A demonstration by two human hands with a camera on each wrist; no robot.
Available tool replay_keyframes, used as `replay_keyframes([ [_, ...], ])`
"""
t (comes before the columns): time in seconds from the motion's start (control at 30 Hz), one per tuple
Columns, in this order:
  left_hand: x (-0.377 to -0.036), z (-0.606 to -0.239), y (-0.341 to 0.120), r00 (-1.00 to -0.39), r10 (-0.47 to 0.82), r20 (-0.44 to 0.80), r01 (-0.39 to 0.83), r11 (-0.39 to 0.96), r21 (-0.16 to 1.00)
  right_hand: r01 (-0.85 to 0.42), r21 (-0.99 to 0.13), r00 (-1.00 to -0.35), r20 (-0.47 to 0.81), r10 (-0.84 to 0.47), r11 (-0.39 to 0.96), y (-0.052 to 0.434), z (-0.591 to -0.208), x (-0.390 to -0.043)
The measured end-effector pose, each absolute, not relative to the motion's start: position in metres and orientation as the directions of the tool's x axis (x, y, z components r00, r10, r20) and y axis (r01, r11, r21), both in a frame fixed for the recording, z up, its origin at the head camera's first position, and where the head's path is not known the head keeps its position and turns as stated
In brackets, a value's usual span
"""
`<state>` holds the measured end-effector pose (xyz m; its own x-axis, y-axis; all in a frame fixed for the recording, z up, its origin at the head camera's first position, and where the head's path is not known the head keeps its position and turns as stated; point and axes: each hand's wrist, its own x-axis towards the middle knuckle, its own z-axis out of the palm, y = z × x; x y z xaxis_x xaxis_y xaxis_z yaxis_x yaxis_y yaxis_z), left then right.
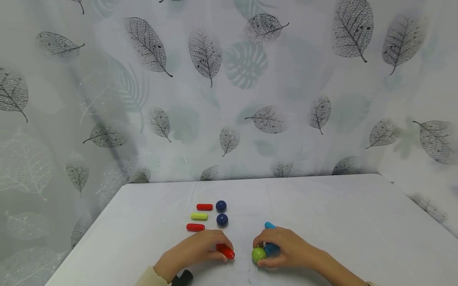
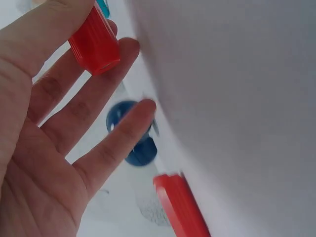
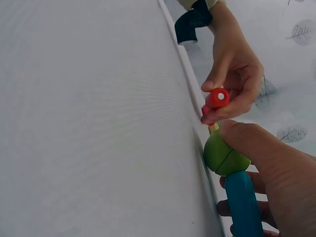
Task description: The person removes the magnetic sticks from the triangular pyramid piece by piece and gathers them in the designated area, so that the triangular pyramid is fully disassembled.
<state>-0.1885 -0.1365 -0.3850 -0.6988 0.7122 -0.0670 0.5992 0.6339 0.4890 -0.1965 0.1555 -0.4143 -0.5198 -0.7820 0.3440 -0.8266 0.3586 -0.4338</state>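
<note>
My left hand (image 1: 196, 248) pinches a short red rod (image 1: 225, 251) between thumb and fingers. The right wrist view shows a pale hole in the end of this red rod (image 3: 219, 97). To its right, my right hand (image 1: 293, 248) grips a green ball (image 1: 259, 255) between thumb and fingers. A blue rod (image 3: 242, 205) meets the ball in the right wrist view, partly covered by the fingers. Beyond the right fingers a light blue piece (image 1: 270, 225) shows on the table. The red rod and the green ball are apart.
On the white table (image 1: 322, 214) left of centre lie a red rod (image 1: 204, 207), a yellow-green rod (image 1: 199, 216) and another red rod (image 1: 195, 227). Two dark blue balls, one farther back (image 1: 221, 205) and one nearer (image 1: 222, 219), sit beside them. A leaf-patterned curtain (image 1: 229, 95) hangs behind.
</note>
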Motion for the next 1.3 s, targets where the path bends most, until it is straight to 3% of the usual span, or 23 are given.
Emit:
replay_keyframes([
  [0.83,-0.199,-0.389,-0.204,-0.830,0.558,0.011,0.471,0.690,0.550,-0.835,-0.425,-0.509,0.351,-0.786,0.350,0.157,-0.414,-0.195],
  [1.3,-0.197,-0.389,-0.211,-0.891,0.455,0.011,0.415,0.804,0.426,-0.827,-0.433,-0.517,0.339,-0.786,0.358,0.157,-0.411,-0.193],
])
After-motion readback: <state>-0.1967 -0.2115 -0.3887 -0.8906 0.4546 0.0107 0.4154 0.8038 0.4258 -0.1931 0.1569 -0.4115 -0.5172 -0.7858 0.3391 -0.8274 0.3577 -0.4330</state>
